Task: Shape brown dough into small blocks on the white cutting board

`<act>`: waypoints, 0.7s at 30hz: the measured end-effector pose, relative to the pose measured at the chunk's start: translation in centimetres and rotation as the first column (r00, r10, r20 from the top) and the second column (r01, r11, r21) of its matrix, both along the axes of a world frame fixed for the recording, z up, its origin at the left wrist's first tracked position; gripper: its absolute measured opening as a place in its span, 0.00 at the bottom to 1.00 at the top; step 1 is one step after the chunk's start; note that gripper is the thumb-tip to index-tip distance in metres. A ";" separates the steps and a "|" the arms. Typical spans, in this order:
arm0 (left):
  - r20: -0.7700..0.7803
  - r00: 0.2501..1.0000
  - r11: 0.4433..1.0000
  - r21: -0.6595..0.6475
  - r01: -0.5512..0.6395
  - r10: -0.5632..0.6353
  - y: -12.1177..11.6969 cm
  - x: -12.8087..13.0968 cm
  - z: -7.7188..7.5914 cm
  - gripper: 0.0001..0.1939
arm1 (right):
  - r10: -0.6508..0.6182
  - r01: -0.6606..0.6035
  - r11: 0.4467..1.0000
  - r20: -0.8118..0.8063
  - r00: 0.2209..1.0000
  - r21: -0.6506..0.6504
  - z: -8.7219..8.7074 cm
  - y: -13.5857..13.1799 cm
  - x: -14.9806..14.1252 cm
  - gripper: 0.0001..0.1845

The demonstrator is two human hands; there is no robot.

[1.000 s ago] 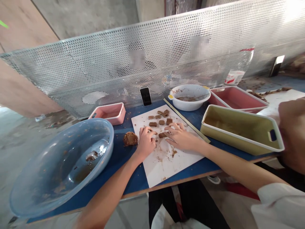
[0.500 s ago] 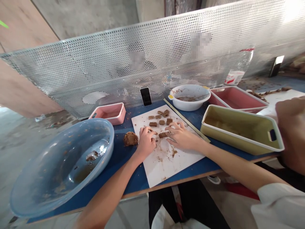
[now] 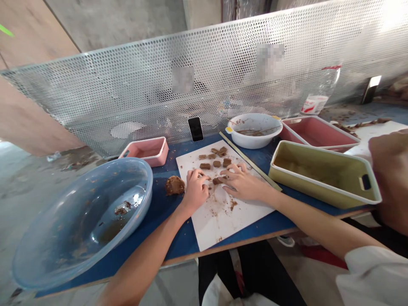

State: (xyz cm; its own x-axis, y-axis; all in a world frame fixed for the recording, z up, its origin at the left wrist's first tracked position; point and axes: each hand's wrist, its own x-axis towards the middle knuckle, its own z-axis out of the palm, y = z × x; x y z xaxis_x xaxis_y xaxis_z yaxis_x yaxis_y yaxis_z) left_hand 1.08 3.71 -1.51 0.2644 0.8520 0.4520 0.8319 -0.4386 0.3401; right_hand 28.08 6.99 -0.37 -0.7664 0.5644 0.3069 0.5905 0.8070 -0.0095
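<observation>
A short block of brown clay [image 3: 217, 181] lies on a white board [image 3: 204, 229] between my two hands. My right hand [image 3: 240, 182] reaches in from the right, its thumb and fingers around the block's right end. Left of the block, my left hand [image 3: 195, 191] rests on the board with bent fingers apart, its fingertips a little short of the block. Several similar clay pieces [image 3: 205, 166] lie in loose rows beyond my hands. Clay crumbs [image 3: 233, 205] and smears mark the board. A larger clay lump [image 3: 174, 185] sits beside my left wrist on the blue table [image 3: 178, 242].
A big blue basin [image 3: 145, 204] stands left, a small pink basket [image 3: 159, 159] behind it. A phone [image 3: 195, 128] leans on the mesh screen [image 3: 127, 85]. Rightward are a strip [image 3: 248, 159], white bowl [image 3: 255, 142], pink bin [image 3: 321, 131], green bin [image 3: 318, 187] and another person's arm [image 3: 390, 182].
My right hand's fingers have shifted slightly left over the clay block, covering more of it. My left hand stays almost still.
</observation>
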 end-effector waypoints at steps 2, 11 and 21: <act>0.001 1.000 1.000 0.002 -0.003 0.003 0.0 0.0 0.0 0.23 | -0.018 0.018 1.000 -0.002 1.000 0.001 -0.1 0.0 0.0 0.23; 0.000 1.000 1.000 0.010 -0.001 0.001 0.1 0.0 -0.1 0.23 | -0.042 0.042 0.999 -0.002 0.999 -0.002 -0.2 0.0 -0.2 0.22; 0.001 1.000 1.000 0.017 0.001 -0.001 0.1 0.0 0.1 0.23 | 0.019 -0.018 0.999 0.023 1.000 -0.043 -0.5 -0.1 -0.9 0.25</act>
State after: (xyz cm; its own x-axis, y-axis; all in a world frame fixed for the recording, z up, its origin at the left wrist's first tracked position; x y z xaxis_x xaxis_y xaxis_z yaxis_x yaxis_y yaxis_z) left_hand 1.07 3.77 -1.40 0.2651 0.8436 0.4670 0.8308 -0.4456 0.3334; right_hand 27.23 6.90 -0.86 -0.7835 0.5621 0.2647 0.5760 0.8169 -0.0301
